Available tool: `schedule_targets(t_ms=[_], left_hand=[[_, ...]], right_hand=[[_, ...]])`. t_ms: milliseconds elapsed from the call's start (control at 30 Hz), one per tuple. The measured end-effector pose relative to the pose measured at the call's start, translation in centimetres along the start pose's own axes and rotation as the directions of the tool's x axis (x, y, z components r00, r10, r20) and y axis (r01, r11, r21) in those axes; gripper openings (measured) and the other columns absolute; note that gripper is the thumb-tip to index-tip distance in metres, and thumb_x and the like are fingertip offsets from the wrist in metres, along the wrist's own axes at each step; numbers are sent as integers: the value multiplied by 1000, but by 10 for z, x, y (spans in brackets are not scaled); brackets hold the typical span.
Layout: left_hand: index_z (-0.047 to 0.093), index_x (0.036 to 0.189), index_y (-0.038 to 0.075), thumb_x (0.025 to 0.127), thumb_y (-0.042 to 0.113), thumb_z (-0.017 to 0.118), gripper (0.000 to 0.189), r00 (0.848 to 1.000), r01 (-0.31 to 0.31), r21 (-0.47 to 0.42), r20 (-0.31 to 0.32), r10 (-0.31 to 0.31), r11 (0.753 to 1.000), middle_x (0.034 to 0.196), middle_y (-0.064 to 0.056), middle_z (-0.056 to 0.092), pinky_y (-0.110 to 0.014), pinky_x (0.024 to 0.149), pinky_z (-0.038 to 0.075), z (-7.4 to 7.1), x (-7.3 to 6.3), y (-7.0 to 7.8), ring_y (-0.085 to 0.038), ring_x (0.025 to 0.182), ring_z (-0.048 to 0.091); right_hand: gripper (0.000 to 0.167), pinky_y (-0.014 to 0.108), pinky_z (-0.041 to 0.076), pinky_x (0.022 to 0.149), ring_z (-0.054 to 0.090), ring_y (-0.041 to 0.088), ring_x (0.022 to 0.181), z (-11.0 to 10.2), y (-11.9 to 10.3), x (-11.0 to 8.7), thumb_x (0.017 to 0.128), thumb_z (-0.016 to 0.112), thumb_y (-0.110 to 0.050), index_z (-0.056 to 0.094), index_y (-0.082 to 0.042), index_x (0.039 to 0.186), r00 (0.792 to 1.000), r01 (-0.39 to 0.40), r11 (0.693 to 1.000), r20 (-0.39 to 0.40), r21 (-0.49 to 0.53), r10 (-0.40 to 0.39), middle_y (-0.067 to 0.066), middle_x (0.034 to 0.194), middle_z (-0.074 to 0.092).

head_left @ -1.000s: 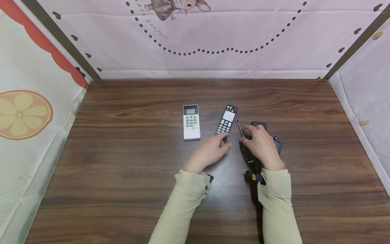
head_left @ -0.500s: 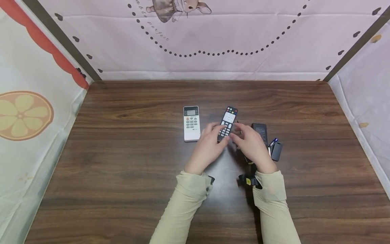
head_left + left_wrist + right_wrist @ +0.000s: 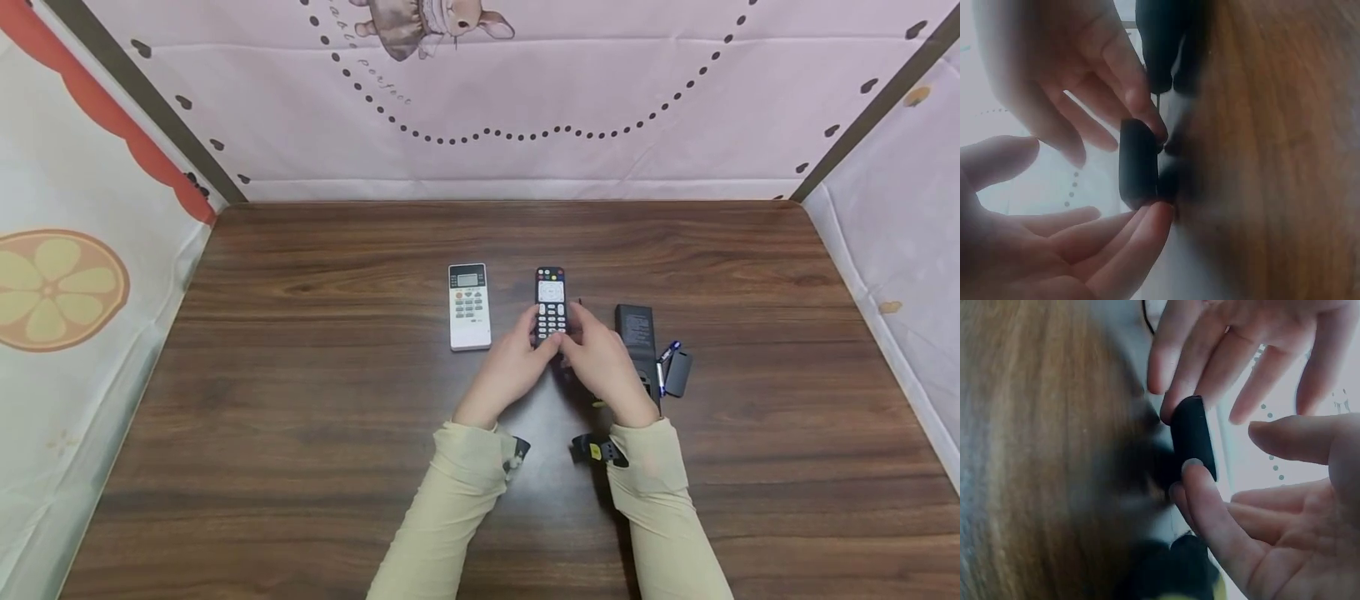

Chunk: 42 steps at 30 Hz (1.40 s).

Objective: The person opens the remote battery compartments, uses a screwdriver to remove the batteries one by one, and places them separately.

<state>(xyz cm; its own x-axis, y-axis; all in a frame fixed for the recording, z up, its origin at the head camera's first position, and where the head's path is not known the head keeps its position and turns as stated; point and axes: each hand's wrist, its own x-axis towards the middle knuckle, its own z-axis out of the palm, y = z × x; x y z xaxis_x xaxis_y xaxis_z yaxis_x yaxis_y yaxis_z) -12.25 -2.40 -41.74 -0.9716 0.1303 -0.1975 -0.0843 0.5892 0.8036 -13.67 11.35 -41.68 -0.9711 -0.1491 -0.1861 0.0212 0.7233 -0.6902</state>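
A black remote control with white buttons points almost straight away from me, between my two hands. Along its left side lie the fingers of my left hand; along its right side, those of my right hand. Both wrist views show the near end of the black remote touched by fairly straight fingers from either side, the thumbs apart from it. My right hand mostly hides a screwdriver with a black and yellow handle.
To the left lies a white remote control with a small display. Right of my right hand are a long black object with printed text, a blue and white pen and a small dark flat piece. Fabric walls edge the wooden table.
My right hand has moved left from the screwdriver to the black remote. The remote has turned from slanting to nearly straight, and my left hand has stayed by its near end.
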Motion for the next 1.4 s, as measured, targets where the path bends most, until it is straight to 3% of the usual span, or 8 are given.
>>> schedule_targets(t_ms=[167,400,500,600,733,967,1167,1400], left_hand=[[28,140,13,89,43,47,62,999,8,-88,35,-5,996,128,-5,49,-34,94,37,2,-1,0,-17,108,53],[24,141,14,89,39,49,63,998,33,-219,52,-22,975,129,-7,49,-33,93,38,5,0,0,-16,104,55],[17,143,12,89,36,51,67,996,74,-360,71,-52,930,130,-11,46,-35,84,46,4,1,0,-20,101,57],[13,143,12,90,31,53,69,994,103,-514,74,-75,852,131,-14,43,-32,73,51,2,2,0,-23,98,57],[17,143,14,90,30,53,66,998,69,-573,32,-62,816,129,-13,45,-30,67,52,-2,1,1,-22,96,58],[22,141,17,91,42,46,61,999,6,-567,-35,-32,824,123,-11,50,-32,64,53,-10,-3,2,-21,85,61],[32,138,23,86,62,33,65,995,-20,-508,-95,-33,861,124,-7,49,-38,87,41,-19,-5,3,-20,101,53],[47,121,18,91,50,37,46,988,-67,-550,-152,-21,833,106,-6,56,-34,82,39,-25,-7,5,-19,94,52]], right_hand=[[50,26,50,53,60,16,68,3,1,1,90,52,-19,34,-9,136,999,17,999,-29,43,-16,13,106,59],[52,22,50,49,60,18,67,2,1,-1,90,53,-17,32,-8,137,998,51,997,-37,51,-49,15,107,54],[55,21,50,50,60,16,67,0,-1,-2,90,53,-21,30,-10,138,998,51,997,-43,50,-49,13,107,52],[57,23,49,51,59,15,66,-1,-5,-4,89,55,-26,31,-11,138,996,59,998,-66,20,-58,11,106,52],[55,28,46,56,55,15,72,0,-13,-8,85,59,-29,41,-10,133,988,95,994,-116,-56,-101,7,102,52],[58,28,39,58,47,15,74,2,-27,-16,80,64,-30,46,-7,129,959,196,971,-178,-134,-218,6,98,49],[70,26,38,55,47,14,72,4,-33,-18,75,69,-36,41,-11,134,936,292,943,-157,-157,-316,2,97,46],[69,24,39,55,47,11,72,9,-40,-23,77,67,-31,37,-12,136,907,382,902,-107,-202,-408,1,94,47]])
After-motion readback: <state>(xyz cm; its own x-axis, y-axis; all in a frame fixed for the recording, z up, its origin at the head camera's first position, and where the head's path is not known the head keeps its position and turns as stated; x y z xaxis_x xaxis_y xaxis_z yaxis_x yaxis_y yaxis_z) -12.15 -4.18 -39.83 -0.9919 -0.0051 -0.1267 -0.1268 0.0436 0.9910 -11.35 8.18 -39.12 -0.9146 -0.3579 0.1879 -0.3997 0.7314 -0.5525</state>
